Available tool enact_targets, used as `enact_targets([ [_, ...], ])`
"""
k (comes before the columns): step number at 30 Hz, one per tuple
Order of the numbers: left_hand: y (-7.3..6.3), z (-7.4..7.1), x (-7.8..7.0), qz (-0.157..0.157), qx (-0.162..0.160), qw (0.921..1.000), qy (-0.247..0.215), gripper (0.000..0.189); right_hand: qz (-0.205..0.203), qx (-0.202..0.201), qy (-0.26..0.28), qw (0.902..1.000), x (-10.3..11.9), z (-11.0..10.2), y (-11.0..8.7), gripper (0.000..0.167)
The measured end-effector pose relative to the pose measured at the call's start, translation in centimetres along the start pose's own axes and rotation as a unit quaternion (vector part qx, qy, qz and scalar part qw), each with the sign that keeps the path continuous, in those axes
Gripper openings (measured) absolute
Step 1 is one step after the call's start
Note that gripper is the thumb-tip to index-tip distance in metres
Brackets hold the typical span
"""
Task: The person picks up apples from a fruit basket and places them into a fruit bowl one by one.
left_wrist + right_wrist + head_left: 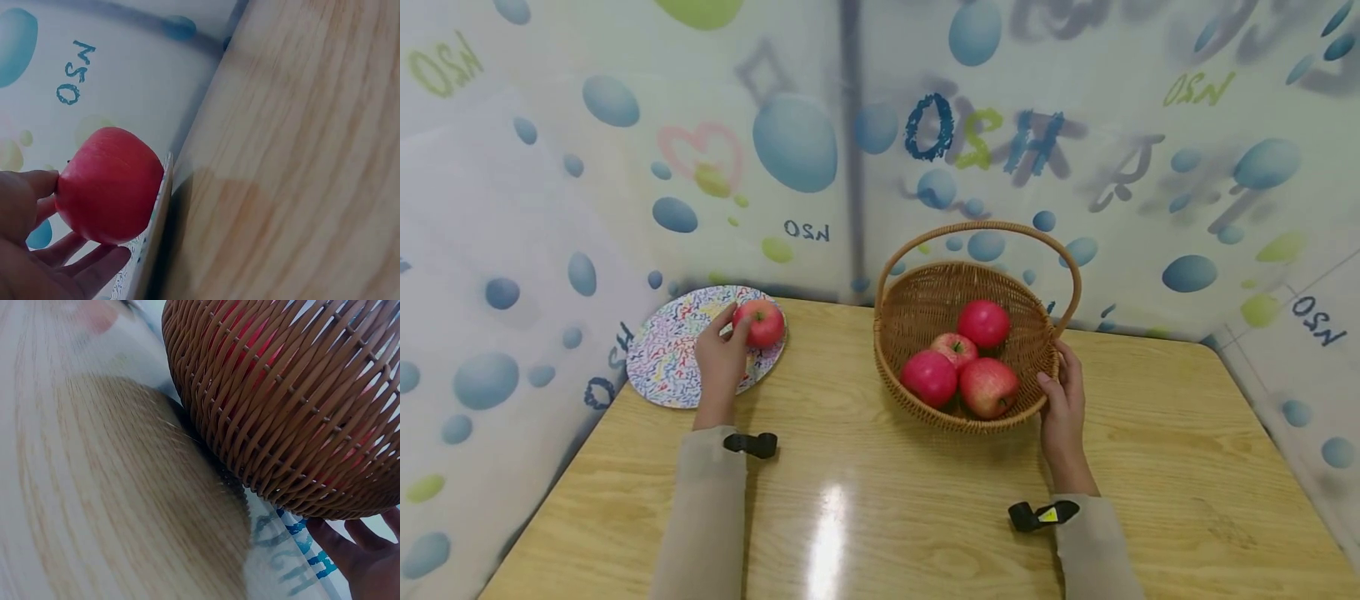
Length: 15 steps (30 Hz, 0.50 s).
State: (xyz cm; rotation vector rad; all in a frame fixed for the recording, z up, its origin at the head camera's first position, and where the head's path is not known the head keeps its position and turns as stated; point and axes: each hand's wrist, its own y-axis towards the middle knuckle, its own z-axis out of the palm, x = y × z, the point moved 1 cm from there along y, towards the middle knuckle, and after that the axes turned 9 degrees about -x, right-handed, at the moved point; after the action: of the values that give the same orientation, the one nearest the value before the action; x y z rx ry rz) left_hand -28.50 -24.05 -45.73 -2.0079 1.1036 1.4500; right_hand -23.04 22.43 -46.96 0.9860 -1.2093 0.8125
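Observation:
On the right part of a round, colourfully patterned plate (662, 367) sits a red apple (763, 323). My left hand (721, 354) holds this apple from its left side. The left wrist view shows the thumb against the apple (109, 185) and the other fingers beside its lower part, close to the plate's edge. A brown wicker basket (887, 371) with a tall arched handle stands right of centre, with several red apples (990, 388) inside. My right hand (1063, 408) grips the basket's right rim, thumb in front. From the right wrist camera, fingers touch the woven side (281, 419).
The wooden table (850, 467) reaches back to a wall covering (820, 250) printed with blue drops and letters. A side covering (475, 450) borders the table at the left. Wrist cameras (752, 445) sit on both sleeves.

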Motion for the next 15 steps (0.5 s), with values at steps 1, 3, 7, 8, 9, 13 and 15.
enact_targets([
  [1,0.01,-0.02,0.04,0.006,-0.008,0.9999,-0.002,0.050,0.001,-0.001,-0.002,1.0000,0.01,-0.01,-0.02,0.054],
  [3,0.02,-0.05,0.08,0.011,-0.018,0.9998,-0.004,0.047,0.003,-0.001,-0.005,1.0000,0.05,-0.03,-0.04,0.054],
  [7,0.12,-0.01,0.10,0.021,-0.019,0.9996,0.000,0.047,0.008,-0.004,-0.005,0.9999,0.13,-0.02,0.01,0.054],
  [8,0.10,-0.04,0.10,0.018,-0.013,0.9997,0.003,0.049,0.008,-0.004,-0.006,0.9999,0.12,-0.02,0.03,0.054],
  [9,0.11,-0.05,0.14,0.015,-0.007,0.9999,0.004,0.051,0.008,-0.004,-0.007,0.9999,0.09,-0.03,0.03,0.054],
  [13,0.05,-0.24,0.25,-0.009,0.030,0.9995,0.004,0.061,0.006,-0.004,-0.010,0.9999,0.02,-0.04,0.02,0.054],
  [15,0.08,-0.37,0.32,-0.017,0.045,0.9988,0.005,0.067,0.005,-0.005,-0.007,1.0000,-0.02,-0.01,0.05,0.054],
])
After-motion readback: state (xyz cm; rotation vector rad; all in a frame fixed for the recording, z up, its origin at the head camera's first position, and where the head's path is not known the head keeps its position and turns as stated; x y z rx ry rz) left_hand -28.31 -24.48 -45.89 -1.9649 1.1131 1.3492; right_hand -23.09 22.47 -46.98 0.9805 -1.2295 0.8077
